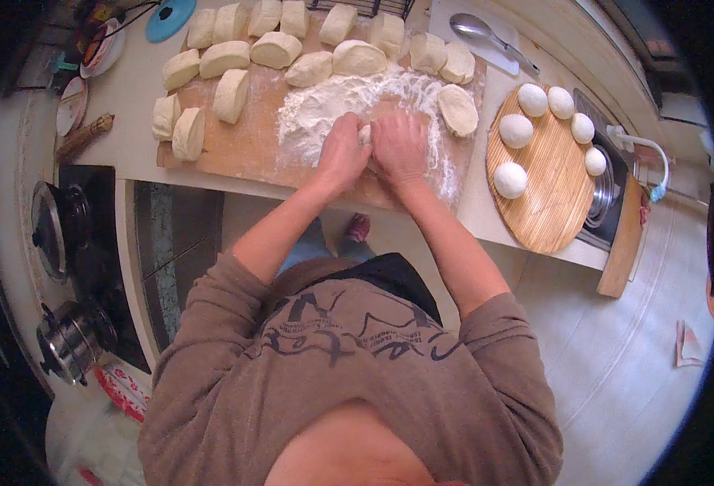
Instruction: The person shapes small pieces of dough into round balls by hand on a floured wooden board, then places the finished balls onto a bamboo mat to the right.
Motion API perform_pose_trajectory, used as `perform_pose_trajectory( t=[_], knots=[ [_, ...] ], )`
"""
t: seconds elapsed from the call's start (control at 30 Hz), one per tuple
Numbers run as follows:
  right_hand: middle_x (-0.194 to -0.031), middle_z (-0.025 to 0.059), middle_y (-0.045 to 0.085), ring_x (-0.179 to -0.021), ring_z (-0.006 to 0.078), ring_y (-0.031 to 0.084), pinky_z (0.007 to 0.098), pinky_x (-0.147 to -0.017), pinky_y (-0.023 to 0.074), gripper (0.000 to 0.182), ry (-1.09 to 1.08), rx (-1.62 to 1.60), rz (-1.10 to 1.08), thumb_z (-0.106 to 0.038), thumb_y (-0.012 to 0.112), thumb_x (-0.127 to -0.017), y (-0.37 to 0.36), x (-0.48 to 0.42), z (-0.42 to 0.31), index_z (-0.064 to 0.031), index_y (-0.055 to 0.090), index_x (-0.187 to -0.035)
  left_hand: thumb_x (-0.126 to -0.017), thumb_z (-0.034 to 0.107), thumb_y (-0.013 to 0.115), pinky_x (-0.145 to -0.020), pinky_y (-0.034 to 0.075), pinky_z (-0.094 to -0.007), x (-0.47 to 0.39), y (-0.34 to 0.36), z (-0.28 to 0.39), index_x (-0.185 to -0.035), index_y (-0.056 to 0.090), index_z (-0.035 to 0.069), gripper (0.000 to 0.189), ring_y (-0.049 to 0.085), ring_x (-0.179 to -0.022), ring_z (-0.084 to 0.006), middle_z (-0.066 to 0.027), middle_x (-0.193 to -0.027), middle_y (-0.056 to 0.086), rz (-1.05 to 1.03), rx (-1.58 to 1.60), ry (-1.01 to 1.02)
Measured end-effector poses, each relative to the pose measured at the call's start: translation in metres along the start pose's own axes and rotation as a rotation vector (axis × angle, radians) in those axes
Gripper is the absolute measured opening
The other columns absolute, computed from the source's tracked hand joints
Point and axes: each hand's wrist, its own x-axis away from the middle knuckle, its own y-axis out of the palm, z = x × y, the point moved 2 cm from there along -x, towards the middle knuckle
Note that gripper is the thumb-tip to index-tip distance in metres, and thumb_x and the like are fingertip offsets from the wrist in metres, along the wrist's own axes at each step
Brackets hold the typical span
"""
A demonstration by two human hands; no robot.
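Observation:
A lump of dough (365, 135) shows between my two hands, mostly hidden by them. The fingers of my left hand (343, 149) curl around its left side. My right hand (401, 146) bears on it from the right, knuckles up. Both are low over a floured wooden board (254, 149). White flour (317, 112) is heaped just beyond and left of my hands. Several cut dough pieces (232, 96) line the board's far and left sides, and one flat piece (458, 110) lies right of the flour.
To the right, a round slatted wooden board (545, 188) carries several round dough balls (516, 130), partly over the sink (603, 188). A large metal spoon (484, 31) lies at the back right. A stove (99, 243) with a lidded pan (50, 231) and a steel pot (68, 340) stands left.

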Motion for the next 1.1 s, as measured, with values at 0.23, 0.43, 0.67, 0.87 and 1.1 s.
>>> perform_pose_trajectory(
  t=[0.23, 0.43, 0.67, 0.87, 1.1],
  knots=[
    [-0.084, 0.0116, 0.061, -0.08, 0.0315, 0.057, 0.0438, -0.071, 0.0432, 0.029, 0.234, -0.115, 0.021, -0.032, 0.045, -0.089, 0.031, -0.056, 0.007, -0.0081, 0.056, -0.077, -0.074, 0.011, 0.06, -0.078, 0.045, -0.0436, -0.059, -0.001, -0.001, -0.09, 0.059, -0.003, 0.021, 0.057, -0.089, -0.0391, -0.0219, -0.09, 0.061, 0.1, -0.117, 0.055],
    [-0.089, 0.0234, 0.061, -0.087, 0.0432, 0.056, 0.0487, -0.078, 0.042, 0.049, 0.722, -0.729, -0.124, -0.044, 0.039, -0.089, -0.017, -0.06, 0.022, 0.0016, 0.057, -0.087, -0.073, 0.011, 0.064, -0.073, 0.048, -0.0346, -0.049, -0.032, 0.038, -0.09, 0.063, 0.0, 0.02, 0.062, -0.08, -0.0278, -0.0162, -0.091, 0.065, -0.254, 0.143, 0.029],
    [-0.081, 0.012, 0.052, -0.082, 0.0322, 0.05, 0.0438, -0.076, 0.038, 0.017, 0.032, -0.346, 0.046, -0.025, 0.05, -0.085, -0.014, 0.018, 0.01, -0.009, 0.055, -0.082, -0.068, 0.009, 0.068, -0.078, 0.045, -0.0416, 0.007, -0.006, 0.019, -0.094, 0.054, -0.002, 0.031, 0.055, -0.09, -0.0374, -0.0215, -0.093, 0.057, -0.086, 0.02, -0.023],
    [-0.082, 0.0089, 0.053, -0.083, 0.027, 0.051, 0.0422, -0.073, 0.0395, 0.016, 0.109, 0.02, 0.007, -0.024, 0.052, -0.083, 0.006, -0.016, 0.004, -0.0083, 0.053, -0.08, -0.07, 0.004, 0.064, -0.08, 0.043, -0.0456, -0.012, 0.0, 0.015, -0.092, 0.051, -0.001, 0.025, 0.052, -0.093, -0.0405, -0.022, -0.094, 0.055, 0.033, -0.018, -0.058],
    [-0.096, 0.0172, 0.06, -0.091, 0.0358, 0.053, 0.0484, -0.077, 0.0394, 0.026, 0.454, -0.267, -0.076, -0.024, 0.039, -0.09, 0.025, -0.064, 0.016, -0.0049, 0.056, -0.09, -0.073, 0.009, 0.061, -0.08, 0.046, -0.042, -0.078, -0.002, 0.008, -0.099, 0.058, -0.002, 0.028, 0.059, -0.089, -0.0365, -0.0212, -0.094, 0.062, -0.039, -0.21, 0.036]
  ],
)
